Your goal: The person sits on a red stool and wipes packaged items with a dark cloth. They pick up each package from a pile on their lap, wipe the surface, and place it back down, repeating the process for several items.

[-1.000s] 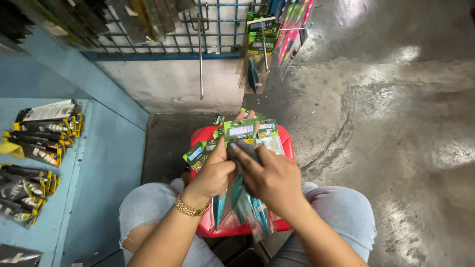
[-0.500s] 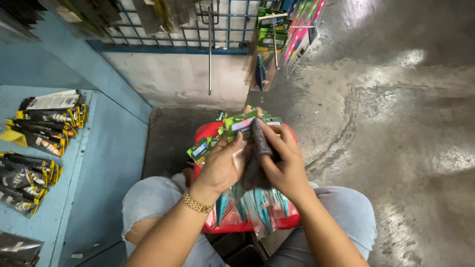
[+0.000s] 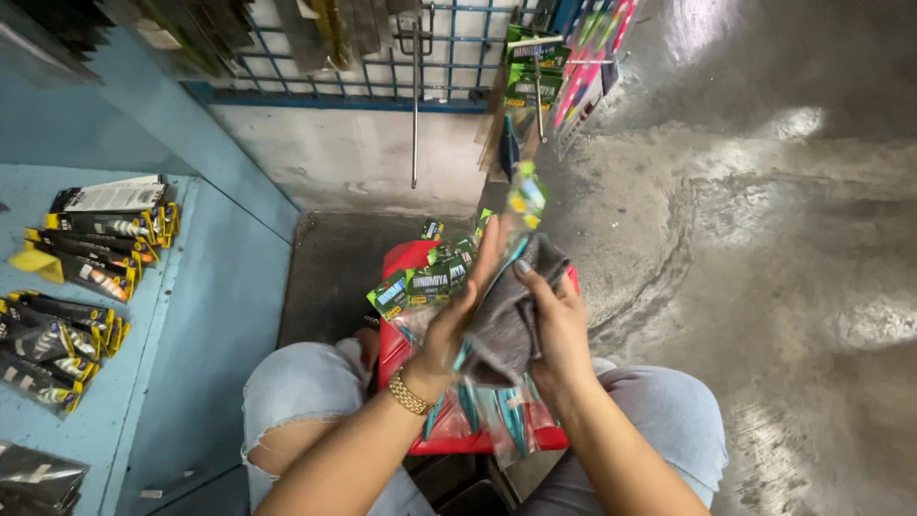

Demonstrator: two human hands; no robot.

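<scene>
Gripping a grey cloth [image 3: 511, 325] above the lap, the right hand [image 3: 559, 325] curls closed around its edge; the left hand [image 3: 454, 325], fingers upright, clamps clear packets [image 3: 521, 205] against it. The red crate [image 3: 411, 258] beneath is mostly hidden.

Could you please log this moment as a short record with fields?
left hand: lifts one clear packet by its lower end
right hand: presses a grey cloth against it
under the hands: packets with green cards on a red stool
left shelf: dark and yellow packs
wall: wire grid with hanging packs
</scene>
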